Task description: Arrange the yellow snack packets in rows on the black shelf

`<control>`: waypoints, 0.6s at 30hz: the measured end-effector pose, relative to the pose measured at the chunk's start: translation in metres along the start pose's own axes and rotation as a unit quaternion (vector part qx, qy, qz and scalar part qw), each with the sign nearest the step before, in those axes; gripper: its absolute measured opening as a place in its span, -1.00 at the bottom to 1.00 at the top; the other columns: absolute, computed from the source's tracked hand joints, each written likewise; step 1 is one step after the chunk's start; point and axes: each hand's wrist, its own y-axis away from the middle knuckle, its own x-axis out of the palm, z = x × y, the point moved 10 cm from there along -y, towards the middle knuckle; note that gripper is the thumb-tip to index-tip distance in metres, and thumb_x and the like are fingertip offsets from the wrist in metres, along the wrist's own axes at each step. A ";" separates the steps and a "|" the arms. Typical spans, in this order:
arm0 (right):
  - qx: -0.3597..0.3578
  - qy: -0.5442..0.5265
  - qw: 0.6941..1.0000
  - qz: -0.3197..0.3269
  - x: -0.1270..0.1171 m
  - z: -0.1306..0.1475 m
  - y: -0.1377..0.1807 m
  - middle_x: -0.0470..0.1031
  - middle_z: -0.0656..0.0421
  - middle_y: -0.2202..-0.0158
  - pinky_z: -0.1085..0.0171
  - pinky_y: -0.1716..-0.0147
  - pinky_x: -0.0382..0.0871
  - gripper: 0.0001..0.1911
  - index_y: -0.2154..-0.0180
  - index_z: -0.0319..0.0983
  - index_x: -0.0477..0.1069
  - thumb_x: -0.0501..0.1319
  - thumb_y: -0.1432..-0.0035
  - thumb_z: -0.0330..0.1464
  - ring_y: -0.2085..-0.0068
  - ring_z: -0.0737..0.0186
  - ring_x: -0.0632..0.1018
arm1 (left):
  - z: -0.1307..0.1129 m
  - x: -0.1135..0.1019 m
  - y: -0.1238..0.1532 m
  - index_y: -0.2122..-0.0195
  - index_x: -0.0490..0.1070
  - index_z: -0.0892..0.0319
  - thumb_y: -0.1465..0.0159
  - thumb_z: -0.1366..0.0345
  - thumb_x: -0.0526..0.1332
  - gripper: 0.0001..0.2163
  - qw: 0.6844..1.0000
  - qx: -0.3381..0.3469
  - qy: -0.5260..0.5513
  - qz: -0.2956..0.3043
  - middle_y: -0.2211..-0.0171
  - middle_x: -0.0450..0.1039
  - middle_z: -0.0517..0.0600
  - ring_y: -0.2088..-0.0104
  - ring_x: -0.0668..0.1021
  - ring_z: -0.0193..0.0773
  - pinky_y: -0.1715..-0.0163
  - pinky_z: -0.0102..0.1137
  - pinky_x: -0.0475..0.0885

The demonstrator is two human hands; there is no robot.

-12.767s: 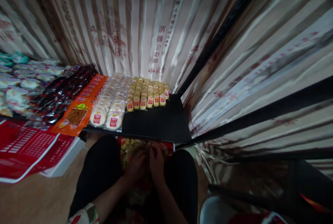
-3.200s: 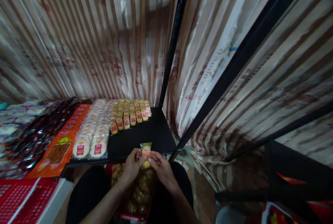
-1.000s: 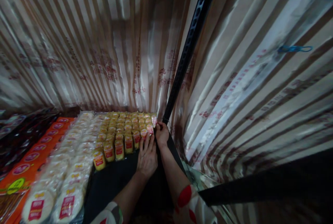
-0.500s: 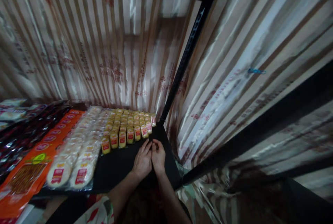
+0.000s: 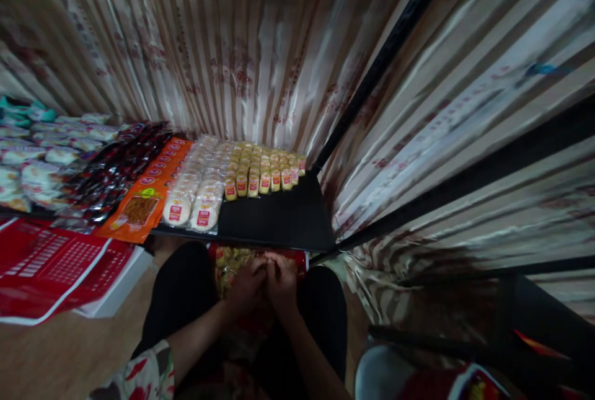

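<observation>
My left hand point(image 5: 246, 285) and my right hand point(image 5: 280, 279) are close together between my knees, fingers curled down into a bag of small yellow snack packets point(image 5: 232, 260) on my lap. What the fingers grip is hidden. Just beyond them is the front edge of a black shelf point(image 5: 279, 220). On it stand rows of small yellow packets with red labels point(image 5: 263, 167), and to their left rows of round white cakes in clear wrap point(image 5: 198, 189).
Orange snack packs point(image 5: 149, 192), dark red packs point(image 5: 116, 167) and pale wrapped items point(image 5: 37, 158) fill the shelf's left side. A red and white carton point(image 5: 60, 270) lies on the wooden floor at left. Striped curtains and black shelf posts point(image 5: 385, 59) surround the shelf.
Both hands have pulled back from the row of yellow packets on the shelf down to the bag on my lap. The view has tilted downward and away from the shelf.
</observation>
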 end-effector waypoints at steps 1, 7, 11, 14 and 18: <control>0.005 0.006 1.000 0.026 0.010 -0.007 0.009 0.52 0.10 0.25 0.20 0.11 0.32 -0.75 0.27 -0.18 0.45 0.01 -0.15 -0.33 0.17 0.18 0.49 | 0.007 0.006 0.011 0.03 0.35 0.21 -0.20 0.43 -0.01 -0.66 1.000 -0.011 -0.003 0.026 0.05 0.38 0.13 0.00 0.41 -0.22 0.03 -0.31 0.37; 0.037 0.118 0.987 0.100 0.048 -0.053 0.020 0.51 0.02 0.17 0.12 0.03 0.29 -0.72 0.20 -0.24 0.45 0.08 -0.03 -0.44 0.09 0.08 0.48 | 0.084 0.013 0.039 0.15 0.39 0.26 -0.12 0.50 0.03 -0.72 0.968 -0.215 -0.120 0.053 -0.05 0.32 0.20 -0.07 0.36 -0.10 -0.03 -0.20 0.29; 0.027 0.215 0.971 0.097 0.048 -0.064 0.000 0.44 -0.06 0.05 0.11 -0.06 0.21 -0.62 0.10 -0.34 0.40 0.03 -0.02 -0.51 -0.03 0.08 0.40 | 0.128 0.002 0.031 0.02 0.30 0.41 -0.11 0.50 0.03 -0.62 0.936 -0.305 -0.167 0.059 -0.08 0.28 0.28 -0.12 0.30 -0.07 -0.10 -0.22 0.18; 0.034 0.247 0.960 0.131 0.051 -0.071 -0.013 0.41 -0.09 0.01 0.14 -0.08 0.19 -0.57 0.03 -0.38 0.35 0.01 -0.04 -0.53 -0.06 0.09 0.39 | 0.152 -0.004 0.019 0.01 0.32 0.41 -0.12 0.48 0.03 -0.62 0.922 -0.336 -0.181 0.072 -0.05 0.31 0.27 -0.11 0.31 -0.07 -0.12 -0.26 0.14; 0.015 0.252 0.944 0.211 0.069 -0.077 -0.020 0.42 -0.03 -0.01 0.19 -0.06 0.19 -0.59 0.00 -0.30 0.33 -0.01 -0.11 -0.49 -0.04 0.13 0.41 | 0.175 -0.002 0.008 0.18 0.45 0.38 -0.12 0.47 0.04 -0.71 0.912 -0.357 -0.179 0.089 0.13 0.46 0.28 0.03 0.44 -0.01 -0.01 -0.23 0.25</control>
